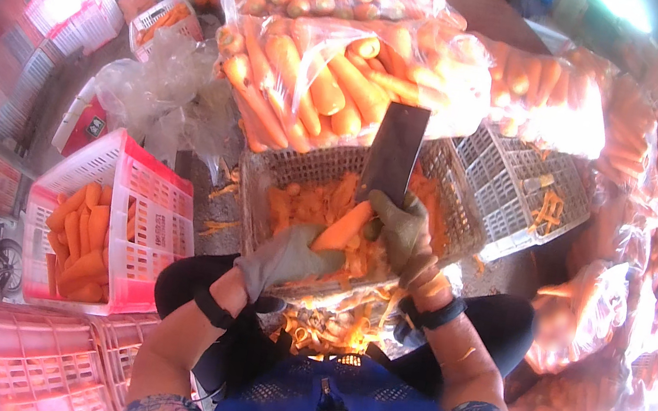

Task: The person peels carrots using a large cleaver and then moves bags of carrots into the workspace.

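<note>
My left hand (293, 258), in a grey glove, grips a peeled carrot (343, 228) with its tip pointing up and to the right. A broad dark cleaver (394, 151) stands up from my gloved right hand (400, 231), its blade pointing away from me. The carrot's upper end is close to the right hand's fingers; whether they touch is hard to tell. Both hands are over a brown plastic crate (460, 192) with orange peelings (303, 201) inside. More peelings (320, 333) lie between my legs, nearer to me.
A clear bag of carrots (330, 87) rests at the crate's far edge. To the left, a pink and white crate (158, 221) contains peeled carrots (83, 235). A grey crate (506, 190) lies at right, near stacked carrot bags (583, 336). Crumpled plastic (171, 88) is at upper left.
</note>
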The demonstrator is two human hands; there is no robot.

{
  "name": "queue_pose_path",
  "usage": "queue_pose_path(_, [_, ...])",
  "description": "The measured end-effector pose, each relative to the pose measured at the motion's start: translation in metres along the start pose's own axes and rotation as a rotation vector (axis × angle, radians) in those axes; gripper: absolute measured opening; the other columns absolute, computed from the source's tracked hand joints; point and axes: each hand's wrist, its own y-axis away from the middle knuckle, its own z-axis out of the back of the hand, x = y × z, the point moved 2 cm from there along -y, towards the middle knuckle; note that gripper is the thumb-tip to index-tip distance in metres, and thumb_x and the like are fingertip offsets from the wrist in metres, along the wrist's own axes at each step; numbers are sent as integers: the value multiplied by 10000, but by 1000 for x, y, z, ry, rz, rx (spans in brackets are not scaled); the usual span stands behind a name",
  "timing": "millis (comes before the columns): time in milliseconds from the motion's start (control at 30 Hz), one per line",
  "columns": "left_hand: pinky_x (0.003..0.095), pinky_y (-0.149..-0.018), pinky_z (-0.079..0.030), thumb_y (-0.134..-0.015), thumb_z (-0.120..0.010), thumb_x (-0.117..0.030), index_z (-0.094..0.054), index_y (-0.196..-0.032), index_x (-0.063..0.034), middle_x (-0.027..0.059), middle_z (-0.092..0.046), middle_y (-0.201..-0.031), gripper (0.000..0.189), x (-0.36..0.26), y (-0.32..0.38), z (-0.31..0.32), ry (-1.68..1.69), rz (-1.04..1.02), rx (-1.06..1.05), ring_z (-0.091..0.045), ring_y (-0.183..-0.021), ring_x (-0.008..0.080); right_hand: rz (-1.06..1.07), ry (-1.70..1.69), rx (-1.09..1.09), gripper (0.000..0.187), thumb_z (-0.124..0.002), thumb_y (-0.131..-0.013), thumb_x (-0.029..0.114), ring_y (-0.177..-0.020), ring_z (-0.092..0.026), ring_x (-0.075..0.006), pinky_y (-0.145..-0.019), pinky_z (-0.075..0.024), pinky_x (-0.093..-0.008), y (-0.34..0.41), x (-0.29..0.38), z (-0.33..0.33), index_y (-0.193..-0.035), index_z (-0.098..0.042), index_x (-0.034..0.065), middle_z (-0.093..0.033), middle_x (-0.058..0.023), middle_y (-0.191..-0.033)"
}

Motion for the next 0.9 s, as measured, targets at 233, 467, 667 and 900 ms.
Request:
queue_pose_path(233, [361, -682, -558, -962, -776, -401, -776, -1177, 24, 75, -737, -794, 476, 26, -19, 13, 131, -29, -144, -688, -718, 156, 284, 567, 57, 226, -726, -1054, 204, -716, -731, -238, -623, -563, -393, 47, 50, 9, -1189, -756, 25, -741, -120, -835])
queue_pose_path(467, [384, -684, -552, -960, -785, -407, -778, -1082, 12, 90, -717, -744, 437, -2, -34, 28, 54, 46, -135, -714, -722, 188, 274, 1085, 49, 305, -700, -1044, 283, -731, -763, -317, -639, -576, -429, 7, -20, 71, -1189, -756, 20, -762, -181, -848])
queue_pose_path(667, [483, -1059, -536, -928, -836, -287, -632, -1453, -7, 247, -690, -1390, 629, -24, -110, 15, -321, -659, -481, -687, -1279, 383, -16, 405, -194, 318, -731, -1029, 273, -693, -652, -106, -602, -536, -300, 0, 27, 79, -1202, -762, 8, -710, -16, -854])
queue_pose_path(900, [588, -1326, -269, -857, -849, -345, -530, -1581, 8, 253, -569, -1584, 866, -77, -211, 107, -1131, -484, -531, -503, -1528, 393, 23, 216, -228, 310, -739, -1038, 265, -700, -622, -104, -622, -517, -279, 2, 45, 94, -1224, -753, 16, -707, -9, -891])
